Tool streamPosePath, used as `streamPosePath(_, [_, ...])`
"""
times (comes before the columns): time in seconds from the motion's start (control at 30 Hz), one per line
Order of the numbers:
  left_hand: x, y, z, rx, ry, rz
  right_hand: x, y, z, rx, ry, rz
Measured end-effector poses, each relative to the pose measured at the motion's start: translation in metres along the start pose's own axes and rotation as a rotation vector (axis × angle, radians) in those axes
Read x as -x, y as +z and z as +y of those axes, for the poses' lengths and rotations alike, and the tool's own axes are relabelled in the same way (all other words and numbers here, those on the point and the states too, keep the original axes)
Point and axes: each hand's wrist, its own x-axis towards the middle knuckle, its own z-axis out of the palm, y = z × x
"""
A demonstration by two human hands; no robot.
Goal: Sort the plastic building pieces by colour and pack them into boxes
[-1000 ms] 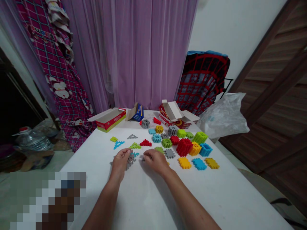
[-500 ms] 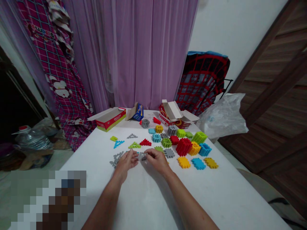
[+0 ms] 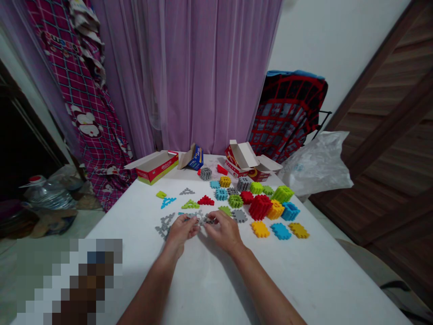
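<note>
A small grey piece [image 3: 202,220] is held just above the white tabletop [image 3: 209,280], between the left hand [image 3: 181,229] and the right hand [image 3: 225,230]. It is pinched from both sides: the left fingers [image 3: 192,224] are closed on its left edge, the right fingers [image 3: 214,222] on its right edge. Whether it is one toothed plate or two being joined cannot be told; the piece is small and partly covered.

Just left of the left hand more grey pieces [image 3: 163,225] lie flat. Beyond the hands a green triangle [image 3: 190,205], a red triangle [image 3: 205,201] and a blue triangle [image 3: 167,201] are spread on the tabletop. To the right, well clear of the hands, a red block [image 3: 260,207], a yellow plate [image 3: 260,229] and a blue plate [image 3: 280,231] are grouped with other coloured blocks. Open boxes [image 3: 156,165] stand at the far edge.

The grip is judged slight, at fingertips only. If the teeth are forced while misaligned, the piece could spring out and land among the loose grey pieces, where it would be hard to tell apart. A wide sweep of the right forearm could knock the nearby plates out of place.
</note>
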Motion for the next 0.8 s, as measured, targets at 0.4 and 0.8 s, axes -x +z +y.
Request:
streamPosePath(0.4, [0.006, 0.011, -0.006, -0.046, 0.013, -0.032, -0.008, 0.002, -0.008, 0.389, -0.191, -0.068])
streamPosePath(0.8, [-0.008, -0.028, 0.021, 0.017, 0.3, 0.352, -0.043, -0.026, 0.029, 0.443, -0.025, -0.392])
